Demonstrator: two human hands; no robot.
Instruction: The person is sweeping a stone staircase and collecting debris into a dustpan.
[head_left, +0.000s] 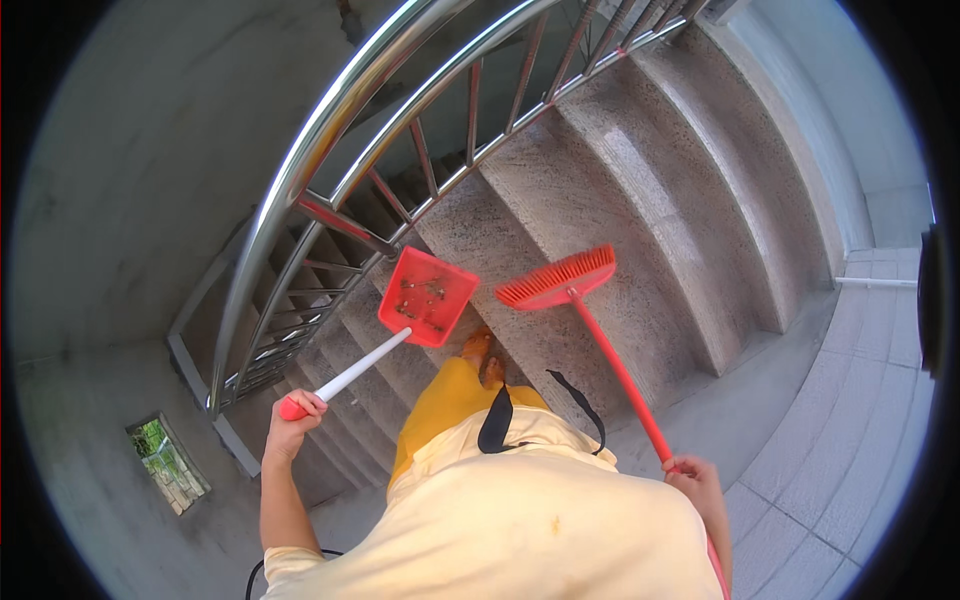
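Observation:
My left hand (294, 426) grips the red end of the long handle of a red dustpan (429, 296). Bits of dark debris lie in the dustpan, which is beside the foot of a railing post. In my right hand (694, 480) is the red handle of a broom (556, 281), held partway along. The broom's red bristles face away from me, over a stair step, and its head is apart from the dustpan. My bare feet (480, 349) stand on a step between the two, below the dustpan in the picture.
Speckled stone steps (645, 195) run along both sides of my feet. A shiny metal railing (289, 169) curves along the stairs. Tiled wall (810, 442) borders the right side, and a small window opening (169, 465) is in the grey wall at the lower left.

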